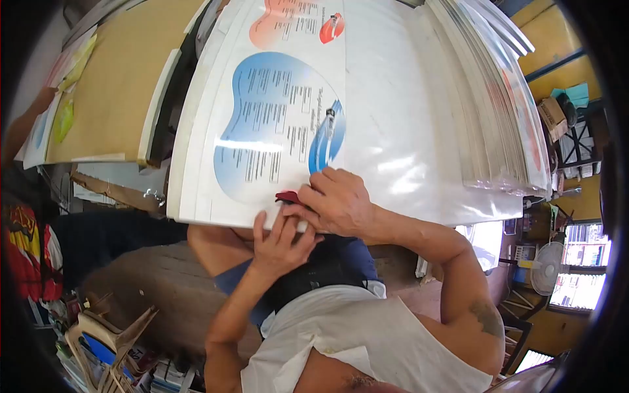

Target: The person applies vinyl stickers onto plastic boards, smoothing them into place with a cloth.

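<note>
A stack of printed sheets (406, 177) covers the table before me. The top sheet carries a blue rounded design (262, 121) with printed text and, farther off, a red one. At the near edge, my right hand (337, 203) is closed on a small dark red piece (286, 196), which looks like cloth or soft plastic. Just below, my left hand (283, 245) has its fingers bent at the sheet's edge, against the right hand's fingertips. What lies between the left fingers is hidden.
A tan board-topped table (124, 85) stands at the left, where another person's arm (29, 124) reaches over yellow pieces. Stacked sheets (485, 98) curl up at the right. A plastic chair (108, 334) sits at lower left, and a fan (547, 268) at the right.
</note>
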A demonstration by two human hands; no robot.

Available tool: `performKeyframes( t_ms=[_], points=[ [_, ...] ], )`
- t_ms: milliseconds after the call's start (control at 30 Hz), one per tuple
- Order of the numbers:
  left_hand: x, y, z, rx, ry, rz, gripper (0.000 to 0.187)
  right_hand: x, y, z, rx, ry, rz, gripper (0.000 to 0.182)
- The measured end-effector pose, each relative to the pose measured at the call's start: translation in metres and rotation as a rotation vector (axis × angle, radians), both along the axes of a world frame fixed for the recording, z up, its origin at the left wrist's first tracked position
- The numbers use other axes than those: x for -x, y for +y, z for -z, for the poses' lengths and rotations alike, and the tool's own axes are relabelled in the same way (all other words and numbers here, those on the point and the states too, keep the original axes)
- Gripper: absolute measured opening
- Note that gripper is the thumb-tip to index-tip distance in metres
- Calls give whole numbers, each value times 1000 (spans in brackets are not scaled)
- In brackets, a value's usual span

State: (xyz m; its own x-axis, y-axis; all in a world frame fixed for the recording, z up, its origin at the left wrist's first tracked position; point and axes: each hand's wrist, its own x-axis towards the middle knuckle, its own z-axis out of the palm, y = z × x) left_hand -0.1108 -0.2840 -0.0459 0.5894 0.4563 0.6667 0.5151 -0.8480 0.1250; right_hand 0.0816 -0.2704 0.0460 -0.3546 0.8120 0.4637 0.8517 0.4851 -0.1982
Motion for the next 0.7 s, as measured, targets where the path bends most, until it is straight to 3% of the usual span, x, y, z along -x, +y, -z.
performKeyframes(
  t_ms=[167,200,467,533,700],
  points=[
    [0,-3,-3,-34,47,-33,37,-39,70,2,-14,-65,82,27],
    [2,-2,-4,-39,70,-24,36,-52,91,3,82,-90,149,31],
    [14,-12,-6,-32,192,-12,45,-197,319,22,-66,-356,591,43],
    [16,-12,-6,-54,221,7,44,-232,373,19,71,-265,658,44],
    [18,-12,-11,-62,315,-3,51,-267,445,17,-102,-217,721,45]
  ],
)
